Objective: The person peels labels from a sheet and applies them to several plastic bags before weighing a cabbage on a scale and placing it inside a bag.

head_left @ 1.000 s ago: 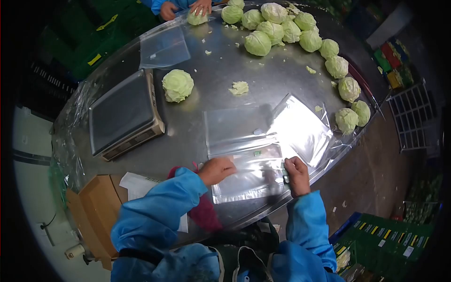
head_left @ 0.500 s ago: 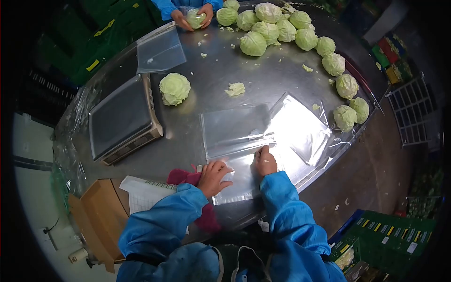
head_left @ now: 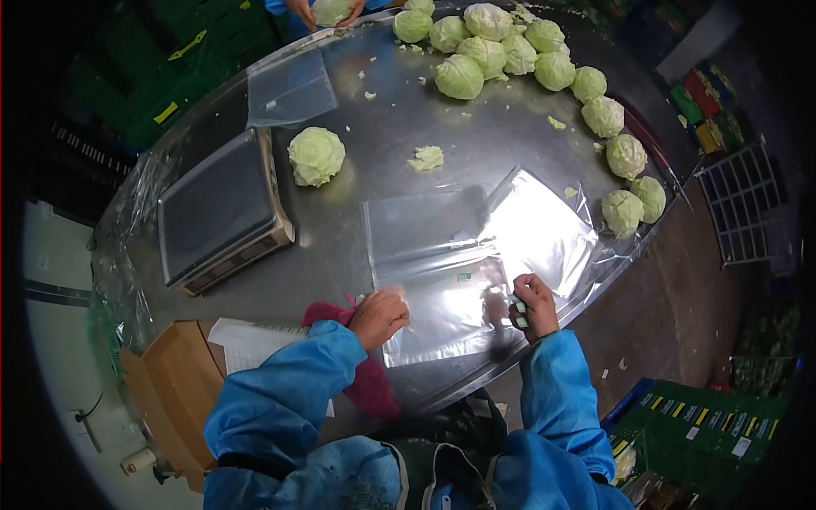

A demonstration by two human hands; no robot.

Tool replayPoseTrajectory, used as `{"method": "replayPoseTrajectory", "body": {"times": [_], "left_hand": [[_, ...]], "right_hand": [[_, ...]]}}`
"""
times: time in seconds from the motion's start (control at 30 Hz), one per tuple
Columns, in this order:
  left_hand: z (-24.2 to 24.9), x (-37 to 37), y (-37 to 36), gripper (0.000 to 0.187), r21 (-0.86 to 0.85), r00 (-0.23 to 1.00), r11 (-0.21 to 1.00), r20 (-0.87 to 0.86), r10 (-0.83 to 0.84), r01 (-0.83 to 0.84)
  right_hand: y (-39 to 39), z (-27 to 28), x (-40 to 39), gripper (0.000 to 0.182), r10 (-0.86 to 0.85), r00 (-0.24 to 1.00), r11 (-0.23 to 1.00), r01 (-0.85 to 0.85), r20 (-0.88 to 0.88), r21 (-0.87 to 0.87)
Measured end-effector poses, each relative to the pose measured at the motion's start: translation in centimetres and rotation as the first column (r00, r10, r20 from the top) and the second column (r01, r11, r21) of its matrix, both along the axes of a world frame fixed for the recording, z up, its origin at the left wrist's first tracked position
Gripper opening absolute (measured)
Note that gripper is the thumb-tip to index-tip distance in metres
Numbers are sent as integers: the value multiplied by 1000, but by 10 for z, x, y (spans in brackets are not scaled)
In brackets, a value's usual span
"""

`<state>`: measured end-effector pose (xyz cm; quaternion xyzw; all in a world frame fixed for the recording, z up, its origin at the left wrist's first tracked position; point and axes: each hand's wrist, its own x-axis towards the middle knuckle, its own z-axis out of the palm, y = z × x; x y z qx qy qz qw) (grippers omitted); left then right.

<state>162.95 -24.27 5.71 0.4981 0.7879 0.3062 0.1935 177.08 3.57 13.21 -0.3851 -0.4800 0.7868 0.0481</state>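
Clear plastic bags (head_left: 433,327) lie flat in front of me on the metal table. A small green-and-white label (head_left: 464,276) sits on the upper part of the nearest bag. My right hand (head_left: 537,308) is raised at the bag's right side, fingers curled, with several small labels (head_left: 518,311) at the fingers. At the bag's left edge rests my left hand (head_left: 380,320), its fingers bent and pressed together; whatever they hold is hidden. A dark pink cloth (head_left: 371,387) lies beside and below this hand.
A scale (head_left: 219,212) stands at the left, with a cabbage (head_left: 317,156) beside it. More cabbages (head_left: 486,58) line the far and right table edge. Another person's hands (head_left: 323,12) hold a cabbage at the far side. An open cardboard box (head_left: 174,382) and papers (head_left: 255,344) are lower left.
My right hand has moved right, off the bag, and a green-and-white label now shows there. My left hand's fingers have curled in. The other person's hands and cabbage have moved back toward the far edge.
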Motion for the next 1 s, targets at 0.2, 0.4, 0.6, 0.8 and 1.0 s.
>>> {"method": "replayPoseTrajectory", "body": {"times": [0.2, 0.4, 0.6, 0.8, 1.0], "left_hand": [[14, 6, -3, 14, 120, 989, 990, -124, 82, -67], [12, 5, -4, 19, 41, 998, 998, -22, 53, -52], [8, 3, 4, 10, 8, 987, 988, -37, 157, -157], [18, -38, 18, 14, 76, 632, 882, 725, 272, -466], [52, -82, 30, 7, 103, 640, 748, 602, 477, -655]], "right_hand": [[-2, 10, 28, 6, -27, 999, 999, 28, 39, -26], [-10, 8, 48, 5, -39, 997, 997, 43, 64, -68], [-16, 6, 59, 4, -25, 998, 997, 30, 62, -78], [-31, 15, 30, 11, 118, 992, 986, -112, 52, -120], [-23, -24, -27, 15, 273, 954, 951, -287, 124, 118]]}}
